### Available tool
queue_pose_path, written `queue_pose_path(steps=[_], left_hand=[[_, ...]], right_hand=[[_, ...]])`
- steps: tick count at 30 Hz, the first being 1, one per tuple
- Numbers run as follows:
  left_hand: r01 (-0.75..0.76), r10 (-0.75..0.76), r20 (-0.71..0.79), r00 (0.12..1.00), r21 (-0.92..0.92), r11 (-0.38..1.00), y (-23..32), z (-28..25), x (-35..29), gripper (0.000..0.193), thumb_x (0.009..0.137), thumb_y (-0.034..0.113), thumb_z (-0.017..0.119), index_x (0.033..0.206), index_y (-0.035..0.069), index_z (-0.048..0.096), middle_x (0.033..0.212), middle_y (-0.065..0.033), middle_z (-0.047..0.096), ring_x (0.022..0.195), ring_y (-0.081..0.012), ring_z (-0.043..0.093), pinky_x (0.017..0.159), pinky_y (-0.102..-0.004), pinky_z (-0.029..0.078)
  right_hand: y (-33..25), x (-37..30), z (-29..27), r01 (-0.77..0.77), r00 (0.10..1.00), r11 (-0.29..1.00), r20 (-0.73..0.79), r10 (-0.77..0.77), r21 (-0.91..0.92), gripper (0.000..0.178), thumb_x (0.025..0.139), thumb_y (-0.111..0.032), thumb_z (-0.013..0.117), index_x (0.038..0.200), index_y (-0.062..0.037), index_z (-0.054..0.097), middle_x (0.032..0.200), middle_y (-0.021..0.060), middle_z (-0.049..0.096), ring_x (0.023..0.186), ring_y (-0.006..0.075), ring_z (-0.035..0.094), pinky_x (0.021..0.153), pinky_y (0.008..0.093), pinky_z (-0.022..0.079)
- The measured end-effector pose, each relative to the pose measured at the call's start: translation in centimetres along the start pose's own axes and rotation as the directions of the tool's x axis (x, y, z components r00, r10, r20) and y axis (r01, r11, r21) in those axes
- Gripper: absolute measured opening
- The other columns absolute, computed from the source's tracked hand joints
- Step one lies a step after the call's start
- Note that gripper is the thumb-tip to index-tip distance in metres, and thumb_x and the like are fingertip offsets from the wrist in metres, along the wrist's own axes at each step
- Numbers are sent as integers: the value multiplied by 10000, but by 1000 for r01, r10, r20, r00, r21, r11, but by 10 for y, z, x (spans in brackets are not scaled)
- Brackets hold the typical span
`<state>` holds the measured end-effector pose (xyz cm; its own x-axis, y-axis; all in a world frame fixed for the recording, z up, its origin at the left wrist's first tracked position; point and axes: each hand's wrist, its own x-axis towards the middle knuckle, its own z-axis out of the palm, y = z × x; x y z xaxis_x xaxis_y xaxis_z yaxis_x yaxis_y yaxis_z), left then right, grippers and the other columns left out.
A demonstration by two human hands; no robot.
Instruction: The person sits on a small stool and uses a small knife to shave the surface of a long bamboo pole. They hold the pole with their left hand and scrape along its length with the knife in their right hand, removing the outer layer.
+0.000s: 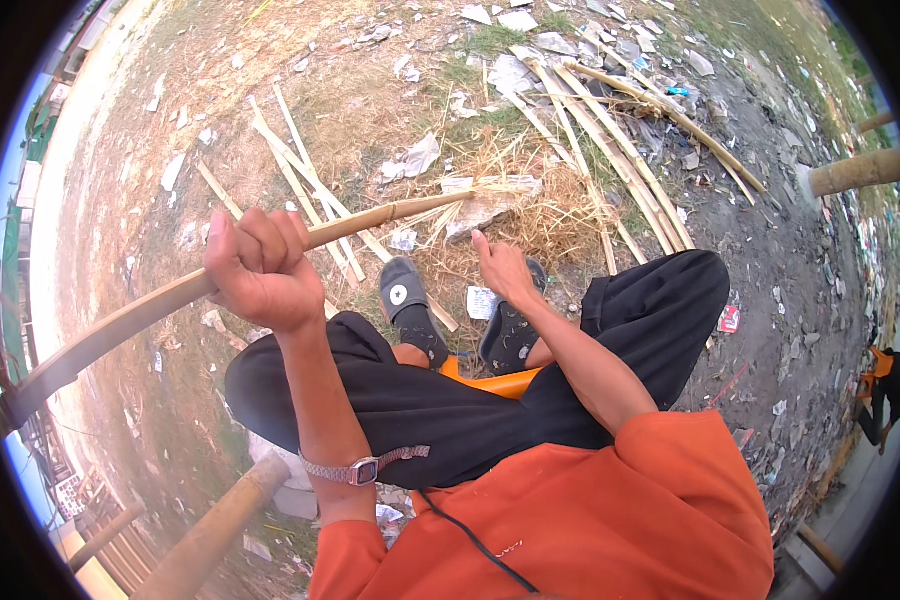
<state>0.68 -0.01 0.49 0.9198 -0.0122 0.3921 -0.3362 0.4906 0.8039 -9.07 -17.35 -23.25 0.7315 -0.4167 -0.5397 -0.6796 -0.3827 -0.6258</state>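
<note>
My left hand (265, 265) is raised above my left knee, with its fingers wrapped round a long bamboo strip (390, 212). The strip runs from the far left edge, slightly curved, and its tip lies over a rough flat block (485, 207) on the ground. Near that tip my right hand (505, 268) hangs between my knees, its fingers curled and one digit pointing forward. Whatever is inside its grip, if anything, is hidden. Pale shavings (555, 205) are heaped round the block.
Split bamboo strips (630, 150) lie ahead to the right, and thinner ones (295, 165) ahead to the left. I sit on an orange seat (505, 384). Bamboo poles (860, 172) stand at the right and lower left. Litter covers the ground. Another person (882, 385) is at far right.
</note>
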Motion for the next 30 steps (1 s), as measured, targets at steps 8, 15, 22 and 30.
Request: queue_pose_path(steps=[8,15,22,30], left_hand=[[-1,2,-22,1000,25,1000,-1,-3,2,443,920,230,405,549,156,173,462,29,167,402,-85,109,421,-281,153],[24,-4,299,954,-64,998,0,-8,-6,431,935,234,365,548,147,196,456,30,171,392,-88,112,411,-279,158],[14,12,329,944,-76,997,-2,-14,-6,425,938,217,351,545,139,207,446,23,185,384,-86,126,399,-282,159],[-5,50,440,897,-103,995,-3,-6,-13,414,917,160,356,534,118,205,447,18,187,372,-84,143,373,-279,166]], right_hand=[[-7,-9,-14,-1,985,993,-170,-20,-119,771,900,-604,298,681,68,607,709,295,595,728,418,595,731,485,437],[-96,-69,-61,209,972,953,64,-228,218,780,914,-605,284,599,83,472,549,221,473,568,355,467,633,455,400],[-100,-74,-41,246,969,967,-20,-246,66,736,937,-536,287,754,79,647,736,343,585,788,488,587,763,520,451],[-72,-67,-47,168,986,985,-22,-167,46,772,932,-550,287,679,91,634,699,334,585,772,479,592,758,506,458]])
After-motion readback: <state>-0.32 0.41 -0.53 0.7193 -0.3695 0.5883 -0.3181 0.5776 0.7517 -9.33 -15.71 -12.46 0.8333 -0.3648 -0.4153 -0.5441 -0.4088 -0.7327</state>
